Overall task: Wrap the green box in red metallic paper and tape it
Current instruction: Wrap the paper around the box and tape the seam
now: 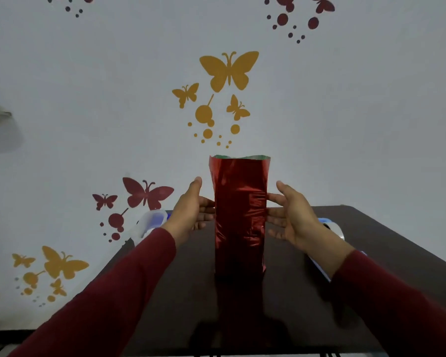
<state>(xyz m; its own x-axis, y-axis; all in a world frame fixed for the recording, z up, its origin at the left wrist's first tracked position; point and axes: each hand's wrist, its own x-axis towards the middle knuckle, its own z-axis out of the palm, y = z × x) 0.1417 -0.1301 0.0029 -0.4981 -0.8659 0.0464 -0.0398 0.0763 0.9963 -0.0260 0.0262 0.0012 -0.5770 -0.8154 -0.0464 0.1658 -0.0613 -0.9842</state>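
Note:
A tall box wrapped in red metallic paper stands upright on the dark table. The paper rises above the box as an open tube, and a green strip shows inside its top rim. My left hand has straight fingers touching the left side of the wrapped box. On the other side, my right hand touches the right side with straight fingers. The box itself is hidden under the paper.
A clear plastic container sits at the table's far left edge behind my left hand. A roll of clear tape lies behind my right hand, with a white and blue object under my right wrist. The wall carries butterfly stickers.

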